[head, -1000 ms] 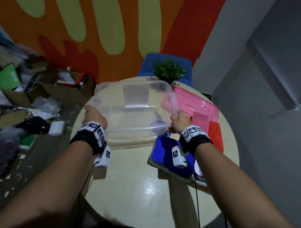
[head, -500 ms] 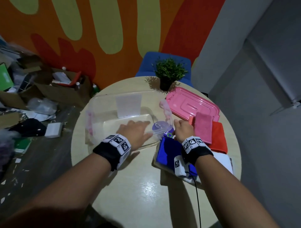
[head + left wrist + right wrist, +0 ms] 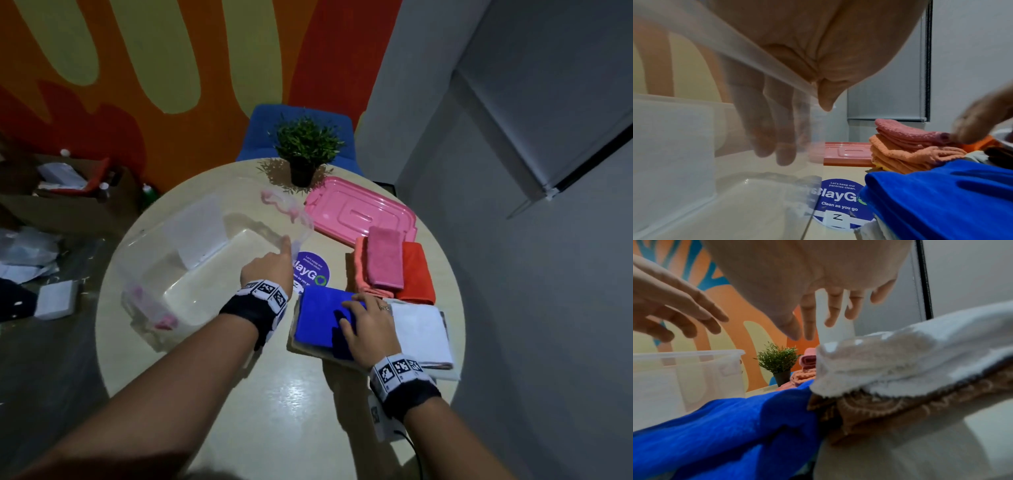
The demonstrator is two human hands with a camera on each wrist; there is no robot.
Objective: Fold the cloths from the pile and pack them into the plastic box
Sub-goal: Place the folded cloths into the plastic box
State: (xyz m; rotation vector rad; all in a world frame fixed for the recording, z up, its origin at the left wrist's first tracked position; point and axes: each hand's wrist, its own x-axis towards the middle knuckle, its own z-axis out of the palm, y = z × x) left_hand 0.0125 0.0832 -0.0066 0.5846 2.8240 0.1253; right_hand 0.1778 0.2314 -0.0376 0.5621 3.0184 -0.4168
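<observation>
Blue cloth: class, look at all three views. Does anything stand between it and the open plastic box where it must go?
Nothing solid blocks it. The plastic box stands open, its pink lid lying apart, behind the folded cloths. Only the left hand, reaching over the box's near rim, is in the path from the blue cloth.

Bare forearms; black wristbands (image 3: 251,310) with white square-coded tags; ring (image 3: 385,308).

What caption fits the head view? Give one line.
Left hand at the clear plastic box, right hand on the blue cloth.
</observation>
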